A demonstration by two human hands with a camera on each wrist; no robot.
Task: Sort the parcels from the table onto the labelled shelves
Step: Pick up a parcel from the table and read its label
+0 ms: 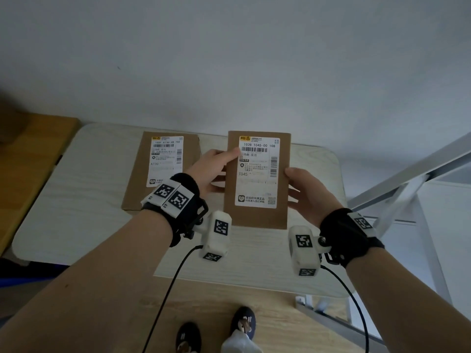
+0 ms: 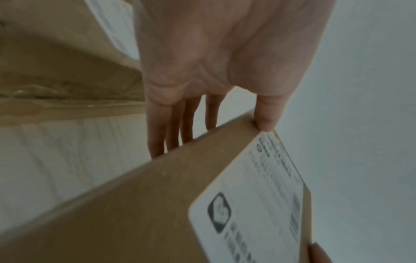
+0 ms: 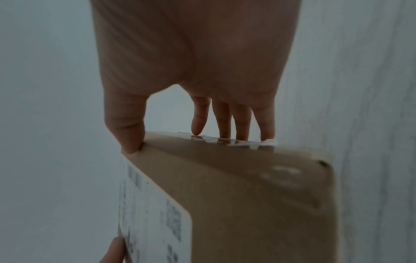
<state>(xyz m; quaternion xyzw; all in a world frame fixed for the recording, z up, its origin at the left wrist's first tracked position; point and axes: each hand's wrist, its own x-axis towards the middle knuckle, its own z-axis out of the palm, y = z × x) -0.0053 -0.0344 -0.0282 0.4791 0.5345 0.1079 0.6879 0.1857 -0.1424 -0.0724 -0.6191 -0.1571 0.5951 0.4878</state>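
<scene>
A brown cardboard parcel [image 1: 257,212] with a white label reading T045 is held up above the table between both hands. My left hand [image 1: 216,166] grips its left edge, thumb on the label side and fingers behind. My right hand [image 1: 305,189] grips its right edge the same way. In the left wrist view the thumb presses the parcel [image 2: 139,204] top edge, with the left hand [image 2: 213,74] above it. The right wrist view shows the right hand [image 3: 191,71] pinching the parcel [image 3: 258,204]. A second brown parcel [image 1: 137,184], labelled A730, lies flat on the table.
The pale wood-grain table [image 1: 76,200] stands against a white wall. A grey metal shelf frame [image 1: 407,179] rises at the right. A brown wooden surface [image 1: 30,154] lies at the left. My shoes [image 1: 242,324] show on the wooden floor below.
</scene>
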